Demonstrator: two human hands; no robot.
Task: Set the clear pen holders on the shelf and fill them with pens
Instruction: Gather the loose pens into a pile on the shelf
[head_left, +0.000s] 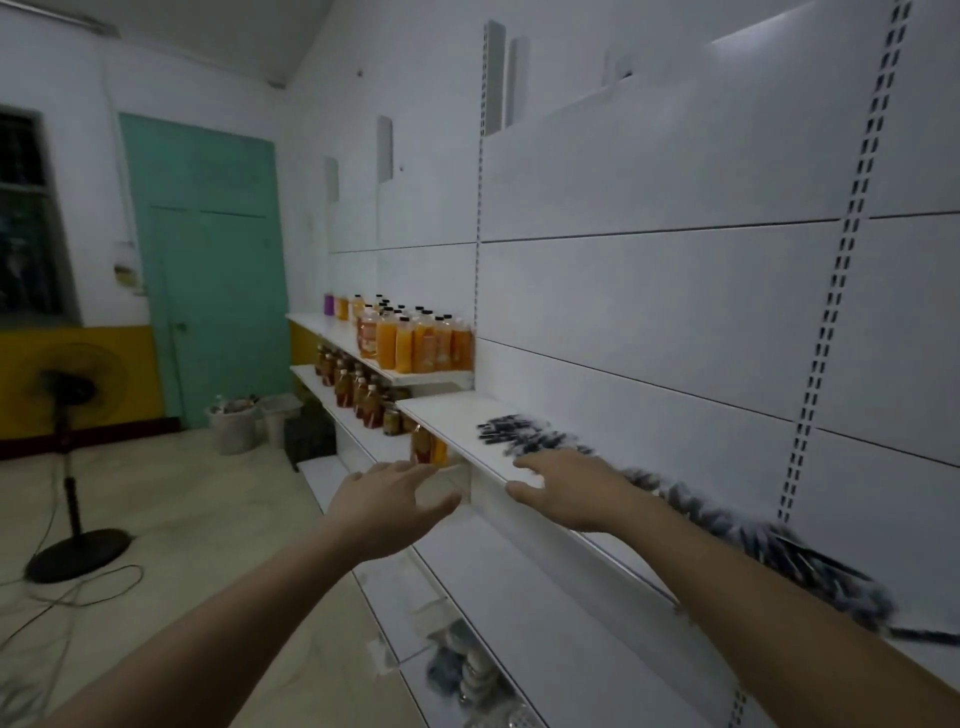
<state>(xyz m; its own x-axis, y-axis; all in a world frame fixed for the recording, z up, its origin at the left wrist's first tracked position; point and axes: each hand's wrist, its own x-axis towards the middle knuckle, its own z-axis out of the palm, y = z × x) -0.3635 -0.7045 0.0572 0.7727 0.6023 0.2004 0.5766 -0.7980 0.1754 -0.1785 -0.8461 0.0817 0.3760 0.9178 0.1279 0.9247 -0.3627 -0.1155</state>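
Note:
A long white shelf (457, 415) runs along the wall panel. A blurred row of dark pens (524, 431) lies on it, stretching to the right behind my right arm. My left hand (384, 504) is just off the shelf's left front end. Its fingers and thumb are curved round a clear pen holder (449, 486), which shows only as a faint see-through box. My right hand (566, 488) hovers over the shelf's front edge with fingers spread, close to the pens and holding nothing.
Orange juice bottles (415, 340) fill the shelves further left, with darker bottles (358, 395) below. Lower shelves hold jars (467, 670). On the floor stand a fan (72, 426), white buckets (234, 426) and loose cables (67, 597). A green door (208, 260) is at the back.

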